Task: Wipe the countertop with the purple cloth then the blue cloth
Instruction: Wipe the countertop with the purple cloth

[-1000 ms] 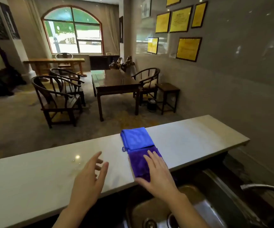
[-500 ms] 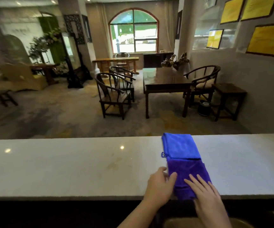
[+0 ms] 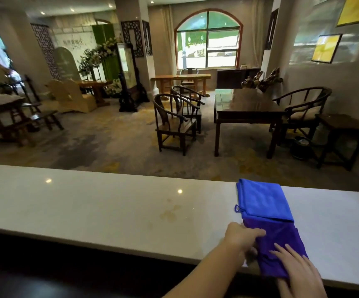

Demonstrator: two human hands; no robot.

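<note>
A folded purple cloth [image 3: 281,239] lies at the near edge of the pale stone countertop [image 3: 109,209], its far end tucked under a folded blue cloth [image 3: 262,201]. The blue cloth has a small loop on its left side. My left hand [image 3: 242,236] pinches the purple cloth's left edge, thumb on top and fingers curled beneath. Flat on the cloth's near end rests my right hand [image 3: 297,269], fingers spread and pressing down.
A faint yellowish stain [image 3: 171,212] marks the countertop left of the cloths. The counter runs long to the left and right. Beyond its far edge the floor drops to a room with dark wooden chairs [image 3: 174,123] and a table [image 3: 247,108].
The view has swung left, so the cloths now sit at lower right. My left hand moved from the bare counter onto the purple cloth's left edge and closed on it. My right hand stays on the cloth.
</note>
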